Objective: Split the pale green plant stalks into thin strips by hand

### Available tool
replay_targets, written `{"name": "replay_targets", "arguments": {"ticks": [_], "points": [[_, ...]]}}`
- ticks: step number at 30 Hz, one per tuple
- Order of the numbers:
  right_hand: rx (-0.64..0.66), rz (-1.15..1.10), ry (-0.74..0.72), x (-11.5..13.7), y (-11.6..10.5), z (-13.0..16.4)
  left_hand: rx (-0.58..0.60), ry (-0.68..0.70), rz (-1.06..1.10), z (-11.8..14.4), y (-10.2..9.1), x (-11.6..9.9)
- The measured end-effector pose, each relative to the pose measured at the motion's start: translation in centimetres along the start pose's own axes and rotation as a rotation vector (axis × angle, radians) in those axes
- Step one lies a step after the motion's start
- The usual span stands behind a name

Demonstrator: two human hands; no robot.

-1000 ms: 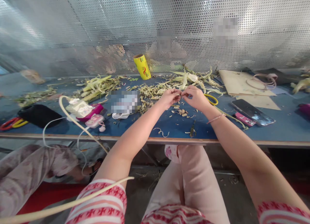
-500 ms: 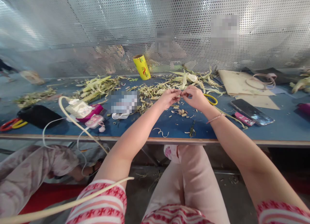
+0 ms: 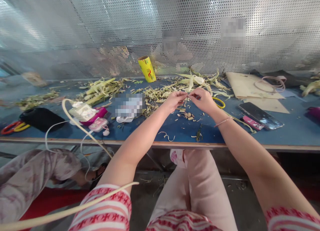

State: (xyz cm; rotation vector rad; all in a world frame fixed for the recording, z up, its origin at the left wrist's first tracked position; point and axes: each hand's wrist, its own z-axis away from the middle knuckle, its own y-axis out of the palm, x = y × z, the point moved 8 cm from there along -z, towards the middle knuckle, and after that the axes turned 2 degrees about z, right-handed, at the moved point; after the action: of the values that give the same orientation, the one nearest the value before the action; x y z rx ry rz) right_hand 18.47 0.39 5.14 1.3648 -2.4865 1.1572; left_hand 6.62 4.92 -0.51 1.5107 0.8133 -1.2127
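Observation:
My left hand point(image 3: 175, 101) and my right hand point(image 3: 200, 98) meet over the blue table, their fingertips almost touching. Both are closed in a pinch; whatever lies between the fingertips is too small to make out. Behind them spreads a heap of pale dried plant scraps point(image 3: 160, 93) with longer leafy husks point(image 3: 191, 79). Small cut bits point(image 3: 188, 115) lie on the table just below my hands. Beside my right wrist are yellow scissors handles point(image 3: 220, 103), partly hidden by that hand.
A yellow printed tube point(image 3: 147, 69) stands by the perforated metal screen point(image 3: 105, 27). Leftward lie a plant pile point(image 3: 100, 91), a black cylinder point(image 3: 42, 119), and a magenta item point(image 3: 96, 116) with cables. Rightward are a phone point(image 3: 261, 115) and cardboard point(image 3: 250, 86). A person's legs point(image 3: 32, 177) show at left.
My right hand has shifted very slightly to the right, its fingertips a touch further from the left ones. The whole view has drifted by a few pixels; the rest looks the same.

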Motion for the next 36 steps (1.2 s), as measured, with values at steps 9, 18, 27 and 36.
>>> {"name": "replay_targets", "arguments": {"ticks": [9,18,27,36], "points": [[0.048,-0.002,0.171,-1.4,0.4,-0.1,-0.005,0.018,0.083,0.2,0.2,-0.4],[0.07,-0.075,0.222,-1.4,0.8,0.0,0.007,0.047,0.058,0.0,0.1,-0.3],[0.058,-0.07,0.211,-1.8,0.6,-0.2,-0.017,0.024,0.026,0.1,0.0,-0.3],[0.034,-0.29,0.294,-2.7,0.8,-0.3,0.032,0.025,-0.001,0.5,0.6,-0.6]]}}
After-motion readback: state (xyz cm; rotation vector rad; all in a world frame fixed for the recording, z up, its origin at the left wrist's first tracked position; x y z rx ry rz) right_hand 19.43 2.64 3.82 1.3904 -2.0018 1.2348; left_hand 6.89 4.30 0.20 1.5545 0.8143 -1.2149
